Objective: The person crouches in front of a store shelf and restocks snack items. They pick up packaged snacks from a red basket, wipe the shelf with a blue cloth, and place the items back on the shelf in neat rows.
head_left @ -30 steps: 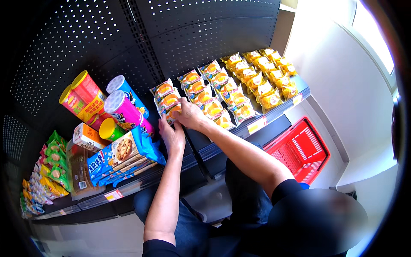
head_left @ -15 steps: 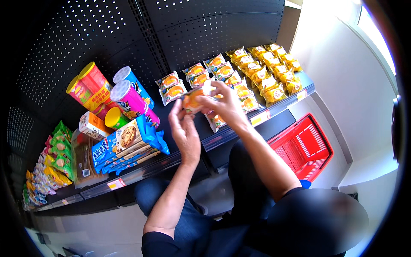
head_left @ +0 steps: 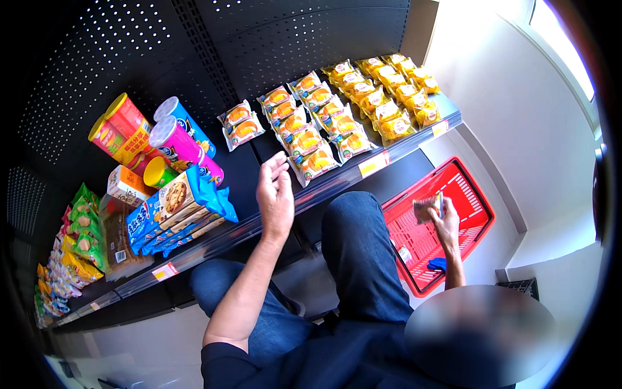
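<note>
My right hand (head_left: 447, 225) is over the red shopping basket (head_left: 483, 187), its fingers closed on a small wrapped bun (head_left: 426, 209). The held packet shows a dull brownish side. My left hand (head_left: 276, 198), holding nothing, hovers at the shelf's front edge with its fingers apart. Just beyond it lie rows of buns in clear and white wrappers with orange pictures (head_left: 310, 139). Inside the basket are a blue item (head_left: 437, 264) and a small pale packet (head_left: 405, 253).
Yellow-wrapped snacks (head_left: 389, 97) fill the shelf's right end. Leftward stand snack canisters (head_left: 173, 137), blue cookie packs (head_left: 178, 211), an orange-and-white box (head_left: 128, 186) and green bags (head_left: 87, 223). A perforated black panel (head_left: 259, 48) backs the shelf. My knee (head_left: 356, 220) is between shelf and basket.
My right hand has carried the wrapped bun from above the shelf, rightward and down, to the basket. My left hand has let go of it and stays near the shelf edge. The view has shifted slightly.
</note>
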Action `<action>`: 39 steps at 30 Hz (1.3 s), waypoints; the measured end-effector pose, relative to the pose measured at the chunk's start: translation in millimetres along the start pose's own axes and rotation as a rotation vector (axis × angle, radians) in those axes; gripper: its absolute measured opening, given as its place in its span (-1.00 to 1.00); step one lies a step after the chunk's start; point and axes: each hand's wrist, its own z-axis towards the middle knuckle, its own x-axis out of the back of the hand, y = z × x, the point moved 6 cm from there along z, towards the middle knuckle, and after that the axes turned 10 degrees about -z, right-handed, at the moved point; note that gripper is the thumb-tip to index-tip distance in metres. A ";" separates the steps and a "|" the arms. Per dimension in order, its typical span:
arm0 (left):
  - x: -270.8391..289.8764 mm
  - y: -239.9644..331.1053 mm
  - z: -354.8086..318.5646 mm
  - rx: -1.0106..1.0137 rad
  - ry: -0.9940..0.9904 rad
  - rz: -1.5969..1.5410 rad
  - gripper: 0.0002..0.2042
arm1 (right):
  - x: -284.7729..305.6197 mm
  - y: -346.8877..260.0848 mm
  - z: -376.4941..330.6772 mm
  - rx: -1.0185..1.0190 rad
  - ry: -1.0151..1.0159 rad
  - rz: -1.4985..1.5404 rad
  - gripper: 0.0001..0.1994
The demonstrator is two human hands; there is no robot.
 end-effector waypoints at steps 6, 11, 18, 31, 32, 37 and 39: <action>13.6 -35.1 -4.0 0.203 -0.028 0.160 -0.57 | -18.9 7.0 -13.0 -0.004 -0.071 -0.359 -0.54; 12.9 -39.0 -4.9 0.335 -0.025 0.039 -0.51 | -12.5 -171.1 16.0 0.222 -0.182 0.231 -0.63; 9.5 -43.3 0.2 0.415 -0.024 -0.023 -0.49 | -64.1 -308.3 45.5 0.575 -0.260 0.072 -0.56; -5.4 -0.3 -0.9 0.127 -0.063 -0.162 -0.58 | -98.2 -307.8 60.5 0.358 -0.288 0.321 -0.23; -9.1 8.8 -1.9 0.099 -0.084 -0.178 -0.59 | -85.7 -306.1 60.9 0.384 -0.244 0.347 -0.29; -46.4 37.9 -13.5 0.057 -0.247 -0.297 -0.58 | -41.2 -274.4 59.0 0.282 -0.353 0.588 -0.52; -69.0 38.4 -19.6 0.111 -0.347 -0.323 -0.59 | -28.2 -248.4 55.9 0.160 -0.422 0.710 -0.53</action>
